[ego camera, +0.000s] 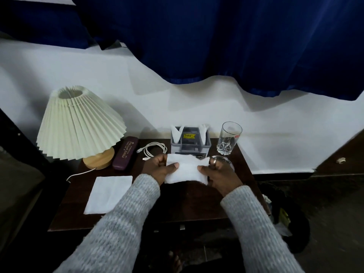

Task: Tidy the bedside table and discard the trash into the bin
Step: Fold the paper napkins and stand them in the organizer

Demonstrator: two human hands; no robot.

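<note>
Dark bedside table (189,205), front edge bare, both hands' fingers (173,166) pinching white tissue (186,170) mid-table

Hands folding a tissue
Left hand (157,170) and right hand (220,174) pinch a white paper tissue (187,170) above the dark wooden table (187,203).

We count two flat tissues (186,168) (109,194), one pleated lamp (80,125), one spectacle case (124,153), one cable (154,150), one glass (229,138), one holder (190,143), perhaps one bin (285,217).
</note>
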